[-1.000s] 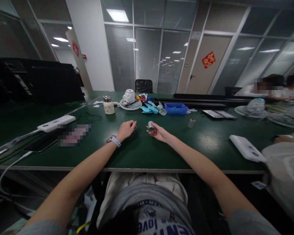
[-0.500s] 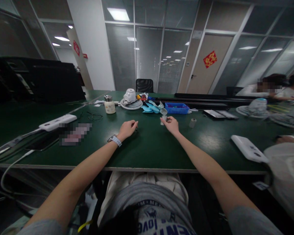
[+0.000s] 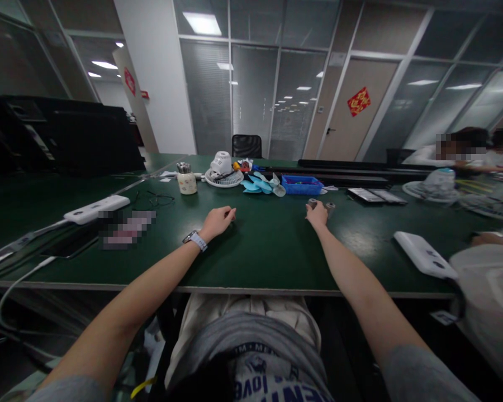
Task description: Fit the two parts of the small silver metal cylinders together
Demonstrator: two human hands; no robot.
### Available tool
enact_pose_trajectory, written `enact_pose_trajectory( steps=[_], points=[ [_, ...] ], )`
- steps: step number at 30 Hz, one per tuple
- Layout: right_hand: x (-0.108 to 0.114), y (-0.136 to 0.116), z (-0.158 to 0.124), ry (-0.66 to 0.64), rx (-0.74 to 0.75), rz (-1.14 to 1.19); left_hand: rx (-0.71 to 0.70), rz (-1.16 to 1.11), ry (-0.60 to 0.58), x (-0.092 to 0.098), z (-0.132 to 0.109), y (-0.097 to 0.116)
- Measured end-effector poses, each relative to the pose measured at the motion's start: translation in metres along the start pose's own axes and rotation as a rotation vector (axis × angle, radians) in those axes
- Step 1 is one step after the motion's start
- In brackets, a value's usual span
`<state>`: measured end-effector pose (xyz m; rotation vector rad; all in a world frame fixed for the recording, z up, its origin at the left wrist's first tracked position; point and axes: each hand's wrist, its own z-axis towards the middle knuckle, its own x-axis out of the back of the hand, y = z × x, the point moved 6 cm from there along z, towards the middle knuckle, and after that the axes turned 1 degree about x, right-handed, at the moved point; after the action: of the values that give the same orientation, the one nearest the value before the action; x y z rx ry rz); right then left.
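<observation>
Your right hand (image 3: 317,215) has moved right across tabletop (image 3: 268,251) since earlier frames, carrying metal cylinder (image 3: 312,202). Cylinder now between your fingers and thumb, at far-left side of that hand, near second cylinder (image 3: 330,207), which stands just right of your hand, where it stood before. Your left hand (image 3: 218,222) has hardly shifted: fingers curled narrow, cannot tell whether anything inside. Blue basket (image 3: 302,192) sits beyond your right hand, slightly left.

Cylinder (image 3: 312,202) partly hidden by right hand (image 3: 317,214)
</observation>
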<state>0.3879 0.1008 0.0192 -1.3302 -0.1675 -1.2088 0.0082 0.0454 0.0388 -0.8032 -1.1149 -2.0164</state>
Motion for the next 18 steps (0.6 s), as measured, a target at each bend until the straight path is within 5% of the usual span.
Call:
enact_pose_trajectory(
  steps=[5,10,14,18],
  points=[
    [0.007,-0.006,-0.005,0.020,-0.015,-0.041,-0.003,-0.016,-0.005,-0.001,0.000,-0.001],
    [0.013,-0.063,-0.046,0.124,0.394,-0.014,0.013,-0.023,0.046,0.001,0.000,-0.002],
    [-0.030,-0.119,-0.103,-0.248,0.641,0.144,0.058,-0.005,0.090,0.004,0.000,-0.005],
    [-0.073,-0.154,-0.149,-0.544,0.686,0.144,0.077,0.001,0.132,0.008,-0.001,-0.005]
  ],
)
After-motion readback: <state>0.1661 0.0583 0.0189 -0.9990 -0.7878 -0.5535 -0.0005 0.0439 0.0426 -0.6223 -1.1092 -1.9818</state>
